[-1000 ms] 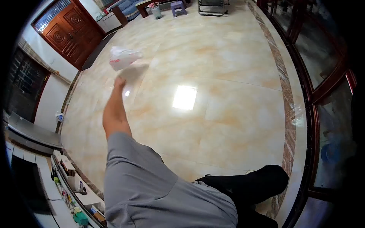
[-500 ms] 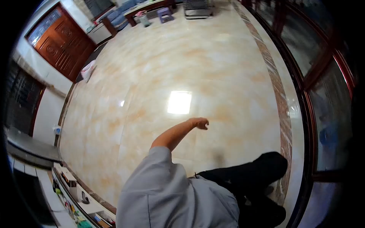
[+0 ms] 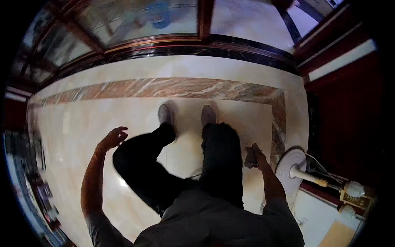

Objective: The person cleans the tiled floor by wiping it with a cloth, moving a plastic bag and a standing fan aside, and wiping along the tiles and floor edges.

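Observation:
My left hand (image 3: 113, 139) hangs out to the side, left of my bent knee, over the pale marble floor. Its fingers are loosely bent and apart, with nothing in them. On the other side, my right hand (image 3: 261, 159) is closed around a dark grey, crumpled cloth (image 3: 251, 156). The cloth hangs in the air beside my right leg, and part of it is hidden by the fingers. Close to the right forearm is the round white base (image 3: 290, 164) of a standing fan or lamp.
Ahead runs a brown marble border strip (image 3: 177, 87), then a dark threshold and a framed glass door (image 3: 144, 20). A blue object (image 3: 159, 15) shows blurred behind the glass. At the right stand a dark red wooden panel (image 3: 345, 111) and a white surface (image 3: 317, 216).
My view has swung right, from the wide room to the glass door and my feet. The right hand with the cloth has come into view. My left hand is now beside my left knee.

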`<action>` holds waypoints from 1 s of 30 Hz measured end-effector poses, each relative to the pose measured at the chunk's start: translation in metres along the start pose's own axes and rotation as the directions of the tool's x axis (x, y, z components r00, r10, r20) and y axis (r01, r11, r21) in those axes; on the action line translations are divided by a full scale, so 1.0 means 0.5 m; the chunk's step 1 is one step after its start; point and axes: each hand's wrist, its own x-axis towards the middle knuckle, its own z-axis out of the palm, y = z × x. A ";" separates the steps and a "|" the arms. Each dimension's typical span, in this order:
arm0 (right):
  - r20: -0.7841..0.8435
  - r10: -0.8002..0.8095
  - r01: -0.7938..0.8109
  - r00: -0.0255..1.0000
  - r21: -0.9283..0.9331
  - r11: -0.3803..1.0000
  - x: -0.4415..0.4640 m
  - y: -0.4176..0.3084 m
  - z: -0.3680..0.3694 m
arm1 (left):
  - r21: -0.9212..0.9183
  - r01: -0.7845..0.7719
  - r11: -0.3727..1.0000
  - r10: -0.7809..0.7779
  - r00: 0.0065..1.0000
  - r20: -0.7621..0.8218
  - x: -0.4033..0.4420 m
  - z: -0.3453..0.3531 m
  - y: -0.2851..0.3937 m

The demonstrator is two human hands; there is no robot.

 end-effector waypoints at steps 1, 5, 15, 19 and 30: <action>-0.182 0.059 -0.056 0.982 0.019 0.998 -0.033 -0.035 0.037 | -0.151 0.136 0.979 -0.119 0.986 0.114 0.074 -0.003 0.018; -0.377 0.155 -0.131 0.913 0.088 0.987 0.067 -0.065 -0.065 | 0.010 0.391 0.921 -0.360 0.838 0.409 0.342 0.085 0.056; -0.565 -0.369 -0.039 0.738 -0.582 0.813 0.469 -0.376 -0.257 | 0.169 0.374 0.912 -0.396 0.910 0.121 0.580 0.373 0.002; -0.281 -0.860 0.269 0.426 -0.868 0.417 0.797 -0.454 -0.158 | 0.154 0.304 0.940 -0.323 0.939 0.117 0.606 0.362 0.035; 0.187 -0.643 0.505 0.742 -0.787 0.354 0.673 -0.452 0.482 | 0.175 0.416 0.892 -0.445 0.877 0.182 0.612 0.325 0.128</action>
